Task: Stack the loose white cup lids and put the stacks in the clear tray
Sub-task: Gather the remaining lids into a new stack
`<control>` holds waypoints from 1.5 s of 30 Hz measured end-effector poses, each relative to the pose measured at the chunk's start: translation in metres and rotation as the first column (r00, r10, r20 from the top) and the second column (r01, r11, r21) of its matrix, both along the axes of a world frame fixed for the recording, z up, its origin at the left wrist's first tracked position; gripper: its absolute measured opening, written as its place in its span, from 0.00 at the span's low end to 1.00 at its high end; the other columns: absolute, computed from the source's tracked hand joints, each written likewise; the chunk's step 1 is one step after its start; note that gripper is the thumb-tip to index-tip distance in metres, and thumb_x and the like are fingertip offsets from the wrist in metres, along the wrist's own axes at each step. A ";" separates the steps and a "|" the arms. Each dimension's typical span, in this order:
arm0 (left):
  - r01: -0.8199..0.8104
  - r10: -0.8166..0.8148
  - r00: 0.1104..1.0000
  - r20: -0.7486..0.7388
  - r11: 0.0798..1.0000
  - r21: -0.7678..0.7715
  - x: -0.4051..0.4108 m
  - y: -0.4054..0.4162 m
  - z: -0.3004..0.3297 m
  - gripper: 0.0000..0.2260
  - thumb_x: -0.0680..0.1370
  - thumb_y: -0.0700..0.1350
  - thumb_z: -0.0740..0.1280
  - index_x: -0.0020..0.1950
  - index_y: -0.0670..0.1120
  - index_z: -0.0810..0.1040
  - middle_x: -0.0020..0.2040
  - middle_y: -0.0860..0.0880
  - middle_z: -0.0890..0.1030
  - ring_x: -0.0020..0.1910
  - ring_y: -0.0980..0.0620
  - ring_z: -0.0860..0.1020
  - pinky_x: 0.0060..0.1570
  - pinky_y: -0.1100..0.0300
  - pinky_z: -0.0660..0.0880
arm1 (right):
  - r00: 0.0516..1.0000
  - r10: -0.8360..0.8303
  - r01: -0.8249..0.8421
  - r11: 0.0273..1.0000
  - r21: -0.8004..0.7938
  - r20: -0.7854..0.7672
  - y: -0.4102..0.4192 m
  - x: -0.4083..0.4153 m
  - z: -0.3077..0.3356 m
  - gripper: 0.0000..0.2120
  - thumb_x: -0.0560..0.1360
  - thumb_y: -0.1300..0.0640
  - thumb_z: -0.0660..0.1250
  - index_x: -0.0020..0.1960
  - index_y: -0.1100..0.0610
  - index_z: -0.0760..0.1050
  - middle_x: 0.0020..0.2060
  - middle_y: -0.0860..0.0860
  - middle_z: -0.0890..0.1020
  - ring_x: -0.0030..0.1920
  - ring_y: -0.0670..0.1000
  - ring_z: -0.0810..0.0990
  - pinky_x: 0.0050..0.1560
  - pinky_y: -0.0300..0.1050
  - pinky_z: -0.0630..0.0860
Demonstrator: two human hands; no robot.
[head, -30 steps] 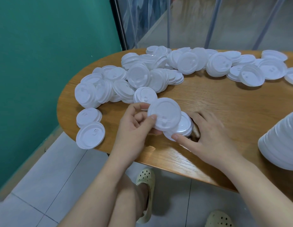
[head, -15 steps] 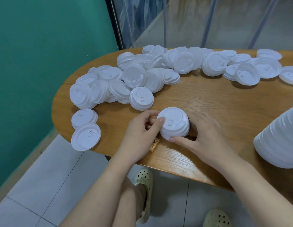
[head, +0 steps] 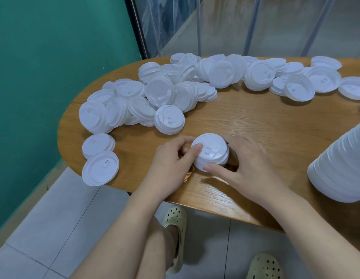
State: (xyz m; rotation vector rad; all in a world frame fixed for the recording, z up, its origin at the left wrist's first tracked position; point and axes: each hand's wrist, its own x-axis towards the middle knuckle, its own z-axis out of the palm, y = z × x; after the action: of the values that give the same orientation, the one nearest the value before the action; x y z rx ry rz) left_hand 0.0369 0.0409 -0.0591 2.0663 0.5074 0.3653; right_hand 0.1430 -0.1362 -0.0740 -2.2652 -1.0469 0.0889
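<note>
A short stack of white cup lids (head: 212,151) stands on the wooden table (head: 255,125) near its front edge. My left hand (head: 171,164) grips the stack from the left, thumb on the top lid. My right hand (head: 247,164) cups it from the right, with the thumb at its front rim. Many loose white lids (head: 155,93) lie scattered across the far left and back of the table. A tall stack of lids (head: 342,166) lies on its side at the right edge. The clear tray is out of sight.
Two lids (head: 99,158) sit apart at the table's left front edge, one overhanging it. A green wall (head: 44,67) runs along the left. Glass panels and metal legs stand behind the table. My feet in pale clogs (head: 175,228) are on the tiled floor below.
The lid my left hand held tilted above the stack has been set down onto it. Both hands have closed around the stack, now sitting square on the table.
</note>
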 end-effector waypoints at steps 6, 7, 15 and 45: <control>0.007 -0.008 1.000 0.008 0.999 0.040 -0.008 -0.004 0.006 0.16 0.82 0.53 0.69 0.67 0.49 0.80 0.41 0.49 0.82 0.41 0.52 0.81 0.46 0.62 0.78 | 1.000 -0.006 0.006 1.000 0.008 0.018 0.002 -0.002 0.001 0.33 0.72 0.26 0.63 0.72 0.41 0.71 0.60 0.34 0.75 0.62 0.39 0.69 0.63 0.42 0.60; 0.008 -0.009 1.000 0.007 0.998 0.062 -0.013 -0.005 0.008 0.17 0.82 0.53 0.69 0.69 0.50 0.80 0.42 0.50 0.82 0.41 0.54 0.81 0.46 0.61 0.78 | 1.000 -0.009 0.008 1.000 0.015 0.013 0.003 -0.002 0.002 0.33 0.72 0.27 0.64 0.71 0.42 0.71 0.59 0.34 0.74 0.62 0.39 0.68 0.63 0.42 0.60; -0.167 0.332 0.932 -0.144 0.747 0.643 -0.073 0.039 0.044 0.13 0.78 0.57 0.71 0.56 0.51 0.76 0.49 0.55 0.76 0.49 0.54 0.75 0.46 0.55 0.74 | 0.999 0.031 -0.029 0.998 0.062 -0.035 0.033 -0.012 0.007 0.27 0.72 0.32 0.68 0.67 0.43 0.74 0.57 0.38 0.77 0.61 0.47 0.74 0.64 0.53 0.70; -0.219 0.218 0.968 0.120 0.976 -0.012 -0.080 0.054 0.043 0.06 0.77 0.42 0.76 0.43 0.45 0.81 0.39 0.54 0.80 0.38 0.61 0.74 0.43 0.67 0.73 | 0.997 0.057 -0.053 0.996 0.070 -0.051 0.062 -0.019 0.010 0.27 0.71 0.32 0.69 0.66 0.44 0.75 0.56 0.38 0.78 0.60 0.47 0.74 0.63 0.53 0.71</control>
State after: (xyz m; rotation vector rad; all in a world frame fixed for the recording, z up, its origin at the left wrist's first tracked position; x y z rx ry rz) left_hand -0.0432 0.0946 -0.0160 1.9803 0.6635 0.6170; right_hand 0.1240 -0.0741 -0.0639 -2.1619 -1.0686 0.1332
